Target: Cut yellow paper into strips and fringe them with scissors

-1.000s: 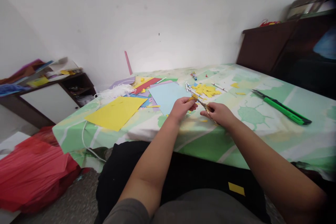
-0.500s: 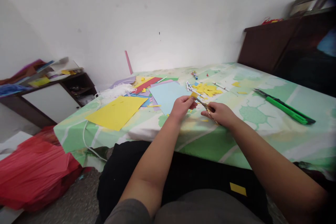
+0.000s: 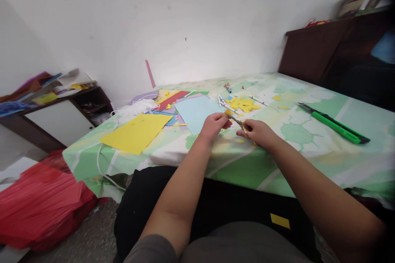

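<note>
Near the front edge of the cloth-covered surface [image 3: 290,131], the left hand [image 3: 212,125] has thumb and fingers pinching a small yellow piece [image 3: 227,112]. Right hand [image 3: 261,131]: fingers curled around the handles of the scissors [image 3: 237,121], whose blades point to the left hand and meet the piece; whether the blades are parted cannot be told at this scale. Done, as judged from the layout: a loose heap of yellow cuttings [image 3: 243,104] lies just beyond the scissors, beside some white pens [image 3: 258,100], with a few stray bits to its right and another yellow scrap [image 3: 280,221] on the person's lap. Count not possible; pieces overlap. Not done: the piece in hand appears to be mid-cut, its final outline unclear. Large yellow sheet [image 3: 137,131], left side, looks mostly whole, as does the light blue sheet [image 3: 196,113] between it and the heap. Green cutter [image 3: 336,125] lies apart at right, untouched. Estimate: cutting well advanced for the small pieces, with no joined or glued work seen; overall fraction uncertain.
</note>
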